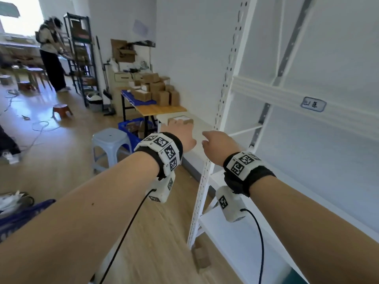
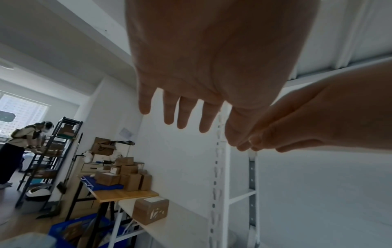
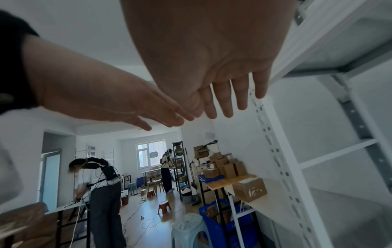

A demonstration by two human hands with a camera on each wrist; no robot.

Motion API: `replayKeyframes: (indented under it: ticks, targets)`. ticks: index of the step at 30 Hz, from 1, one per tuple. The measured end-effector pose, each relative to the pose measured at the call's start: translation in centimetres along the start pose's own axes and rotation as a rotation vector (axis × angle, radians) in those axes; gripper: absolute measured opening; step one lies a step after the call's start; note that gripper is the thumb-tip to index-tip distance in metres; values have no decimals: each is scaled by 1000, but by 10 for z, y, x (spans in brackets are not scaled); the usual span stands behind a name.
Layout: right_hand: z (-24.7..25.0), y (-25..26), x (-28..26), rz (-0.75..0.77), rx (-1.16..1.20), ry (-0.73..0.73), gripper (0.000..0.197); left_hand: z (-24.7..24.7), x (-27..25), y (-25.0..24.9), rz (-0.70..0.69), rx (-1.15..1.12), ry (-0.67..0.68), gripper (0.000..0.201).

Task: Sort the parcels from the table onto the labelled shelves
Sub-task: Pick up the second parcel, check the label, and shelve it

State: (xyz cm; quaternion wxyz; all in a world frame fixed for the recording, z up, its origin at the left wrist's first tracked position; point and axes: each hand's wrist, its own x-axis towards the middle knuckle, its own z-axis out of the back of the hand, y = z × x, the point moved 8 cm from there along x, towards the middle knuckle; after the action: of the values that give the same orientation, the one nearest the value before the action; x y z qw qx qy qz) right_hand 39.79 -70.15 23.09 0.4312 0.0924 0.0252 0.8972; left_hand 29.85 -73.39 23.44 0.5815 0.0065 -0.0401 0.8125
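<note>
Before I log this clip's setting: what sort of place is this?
Probably a makeshift parcel-sorting workroom: brown cardboard parcels piled on a wooden table, a white metal shelving rack bearing a label.

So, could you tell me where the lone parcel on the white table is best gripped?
Probably by its two opposite side faces, from above: the parcel sits flat, label up, clear of the stack, and both the left hand and right hand are open.

Shelf upright (image 1: 220, 111) beside lone parcel (image 1: 181, 120)

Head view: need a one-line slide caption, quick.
Both empty hands, left and right, reach toward a cardboard parcel on the white table beside white shelving.
</note>
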Motion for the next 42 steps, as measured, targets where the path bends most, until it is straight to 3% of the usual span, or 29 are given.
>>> replayKeyframes:
  ticks: [8,13,19,30,42]
  targets:
    - [-42,51,108,-26,7,18,41,-31,75,87,-36,-19,30,63]
    - [-72,57,163,-20,-34,86,41,-55,130,120,-13,-20,66,56]
    - [-112,39,253,-75,14,120,40,-74,217,146,-22,-3,92,55]
    - [-160,-23,460,-169,86,182,42,-94,429,176,-34,-30,141,59]
    - [-224,-67,610,-246,106,225,35,-134,592,216,-80,-124,206,55]
